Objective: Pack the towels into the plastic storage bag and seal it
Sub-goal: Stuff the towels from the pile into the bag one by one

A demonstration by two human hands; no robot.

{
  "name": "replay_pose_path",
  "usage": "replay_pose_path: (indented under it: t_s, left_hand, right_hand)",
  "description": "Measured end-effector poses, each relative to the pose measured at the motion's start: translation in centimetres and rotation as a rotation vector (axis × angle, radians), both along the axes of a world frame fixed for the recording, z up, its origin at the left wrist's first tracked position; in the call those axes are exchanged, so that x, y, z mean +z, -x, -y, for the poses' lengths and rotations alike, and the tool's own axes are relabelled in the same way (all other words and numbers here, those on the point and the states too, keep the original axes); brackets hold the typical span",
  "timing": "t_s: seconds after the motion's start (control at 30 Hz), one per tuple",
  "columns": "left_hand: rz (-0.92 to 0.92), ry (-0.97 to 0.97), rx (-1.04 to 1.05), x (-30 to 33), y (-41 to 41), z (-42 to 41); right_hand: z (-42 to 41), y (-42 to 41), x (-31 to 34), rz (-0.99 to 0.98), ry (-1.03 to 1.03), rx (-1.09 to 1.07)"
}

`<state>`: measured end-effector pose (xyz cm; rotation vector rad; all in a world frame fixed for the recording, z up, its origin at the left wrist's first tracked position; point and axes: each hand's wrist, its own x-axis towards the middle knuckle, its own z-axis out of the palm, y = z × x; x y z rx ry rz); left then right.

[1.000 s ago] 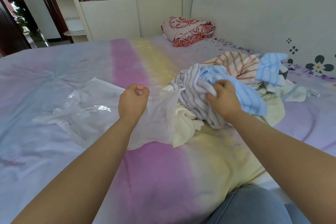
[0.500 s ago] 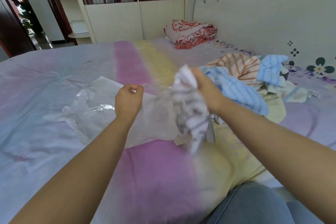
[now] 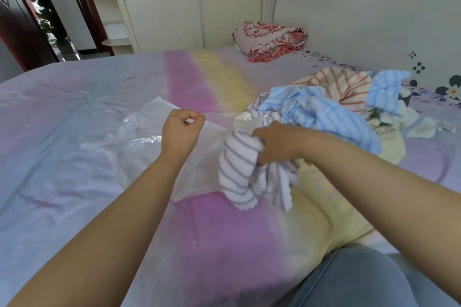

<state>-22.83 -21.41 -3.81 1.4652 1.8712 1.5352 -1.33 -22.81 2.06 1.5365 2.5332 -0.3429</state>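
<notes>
A clear plastic storage bag lies flat on the bed, its mouth toward the right. My left hand is closed on the upper edge of the bag's mouth and holds it up. My right hand grips a white towel with grey stripes right at the bag's opening; the towel hangs crumpled below my hand. Behind it lies a pile of towels: a light blue one, an orange-striped one, another blue one and a cream one.
The bed has a pastel sheet in lilac, pink and yellow bands. A folded red-patterned blanket lies at the far end by the headboard. A wardrobe and doorway stand beyond. My knee in jeans is at bottom right.
My right hand pulled the grey-striped towel off the pile, lifted it, and has brought it down to the bag's mouth. My left hand kept hold of the bag's edge.
</notes>
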Motion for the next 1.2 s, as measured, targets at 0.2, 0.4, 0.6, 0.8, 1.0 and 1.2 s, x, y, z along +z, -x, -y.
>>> replay_pose_path:
  t_s: [0.2,0.4,0.6,0.8,1.0,1.2]
  left_hand:
    - [0.169,-0.091,-0.148,2.2,-0.1,1.6]
    - [0.343,-0.190,-0.148,3.3,1.5,1.9]
    - [0.442,-0.127,-0.150,1.6,1.3,1.3]
    - [0.513,-0.129,-0.147,1.4,-0.2,0.7]
    - [0.581,-0.152,-0.128,1.0,-1.7,-0.8]
    - [0.596,-0.147,-0.112,0.4,-2.6,-1.6]
  right_hand:
    - [-3.0,6.6,-0.1,-0.457,0.479,-0.254]
    - [-2.2,10.2,-4.5,-0.879,0.559,-0.193]
    - [-1.5,6.7,-5.2,-0.459,-0.243,-0.006]
    - [-6.1,-0.7,-7.8,-0.808,-0.697,-0.440]
    - [-10.8,-8.4,-9.9,-0.225,-0.522,-0.765]
    - [-10.2,-8.9,-11.0,-0.262,-0.752,-0.585]
